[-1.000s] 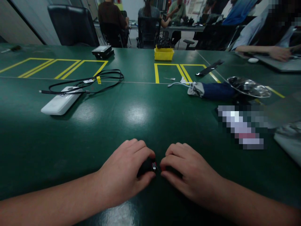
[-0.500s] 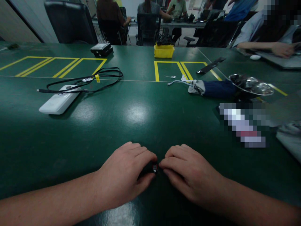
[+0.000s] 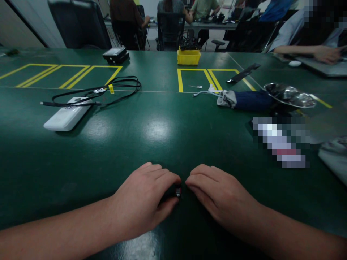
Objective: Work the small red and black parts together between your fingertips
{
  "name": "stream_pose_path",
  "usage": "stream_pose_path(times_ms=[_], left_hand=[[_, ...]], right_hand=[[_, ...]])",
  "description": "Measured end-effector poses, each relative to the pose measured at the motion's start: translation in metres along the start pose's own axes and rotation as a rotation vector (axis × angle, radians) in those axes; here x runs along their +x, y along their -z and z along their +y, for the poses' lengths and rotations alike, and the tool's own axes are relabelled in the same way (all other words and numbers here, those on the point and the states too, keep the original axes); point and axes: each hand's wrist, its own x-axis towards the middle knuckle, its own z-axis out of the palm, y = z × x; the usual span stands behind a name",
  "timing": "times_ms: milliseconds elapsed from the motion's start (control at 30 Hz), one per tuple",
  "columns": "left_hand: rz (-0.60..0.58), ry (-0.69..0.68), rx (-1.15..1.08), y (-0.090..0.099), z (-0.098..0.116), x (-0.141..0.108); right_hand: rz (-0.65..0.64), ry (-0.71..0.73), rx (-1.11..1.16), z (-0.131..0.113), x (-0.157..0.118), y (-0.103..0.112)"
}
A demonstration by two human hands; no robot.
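Between the thumb and index finger of my left hand (image 3: 150, 196) is a small dark object (image 3: 178, 190) with a red edge and a pale, shiny patch. It is too small to tell its kind. A short gap to its right separates it from my right hand (image 3: 221, 193), whose fingers and thumb are pressed together at the tips. Whether anything sits inside the right fingers is hidden. Both hands are low over the green table (image 3: 162, 151), near its front.
At left lie a white power bank (image 3: 67, 115) and a looped black cable (image 3: 114, 103). Farther back are a black box (image 3: 116, 56) and a yellow bin (image 3: 189, 57). To the right are a blue pouch (image 3: 252, 100), a shiny bowl (image 3: 291, 95) and a blurred-out item (image 3: 279, 142).
My right fingertips have drawn slightly away from the small dark object and closed together, the thumb rising to the index finger. My left hand keeps its grip almost unmoved.
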Motion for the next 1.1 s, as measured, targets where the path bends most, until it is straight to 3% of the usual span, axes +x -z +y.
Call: stream_pose_path(times_ms=[267,433,767,1100], left_hand=[[0.044,0.028,0.000,-0.0018,0.0007,0.0004],[0.049,0.055,0.000,-0.0030,-0.0010,0.0006],[0.084,0.136,0.003,-0.0012,-0.0008,0.0060],[0.124,0.117,-0.039,-0.0007,-0.0004,0.0044]], right_hand=[[0.050,-0.086,0.068,-0.0037,0.0005,0.0033],[0.044,-0.126,-0.022,-0.0026,-0.0003,0.0009],[0.022,-0.110,-0.095,0.0002,0.0060,-0.0004],[0.031,-0.094,-0.023,-0.0009,0.0053,0.0018]])
